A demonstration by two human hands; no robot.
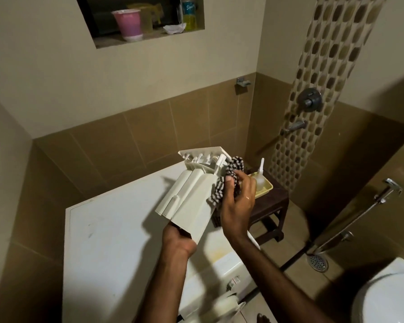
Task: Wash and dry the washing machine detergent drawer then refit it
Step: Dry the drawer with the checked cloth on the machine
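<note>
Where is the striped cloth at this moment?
In the head view, the cloth is right of centre, gripped by the right hand against the right side of the drawer, above the washing machine.

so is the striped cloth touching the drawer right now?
Touching. The head view shows the right hand pressing the striped cloth against the right side of the detergent drawer, with no gap between them; the left hand holds the drawer's near end.

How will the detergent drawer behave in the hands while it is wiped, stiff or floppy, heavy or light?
The detergent drawer probably stays stiff: its moulded walls keep shape under the striped cloth. It seems light, since the left hand alone holds its end. Smooth plastic may slip if wet.
</note>
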